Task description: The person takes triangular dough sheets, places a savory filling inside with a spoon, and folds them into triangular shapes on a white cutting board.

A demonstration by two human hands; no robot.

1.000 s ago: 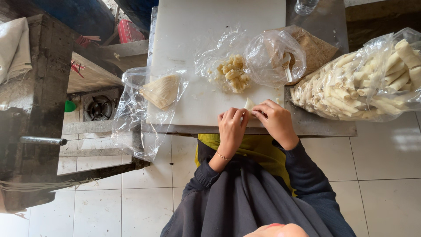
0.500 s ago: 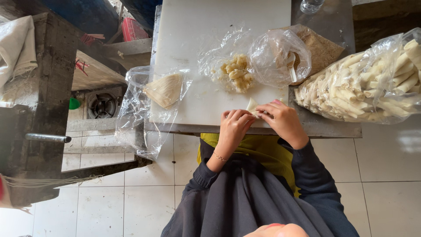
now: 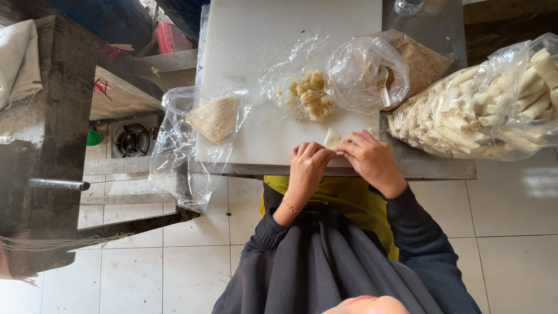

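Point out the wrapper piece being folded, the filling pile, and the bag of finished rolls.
wrapper piece [image 3: 332, 138], head view, its pale corner above the fingertips.
filling pile [image 3: 310, 96], head view, centre of the yellowish chunks on plastic.
bag of finished rolls [image 3: 465, 119], head view, middle of the stacked rolls.

Small pale folded wrapper [image 3: 332, 138] on the white board's near edge, pinched between fingertips

Dark navy long sleeves [image 3: 427, 229] reach the wrists. A thin gold bracelet [image 3: 290, 207] circles the left wrist. A mustard-yellow garment [image 3: 349, 195] shows at the waist above dark grey cloth.
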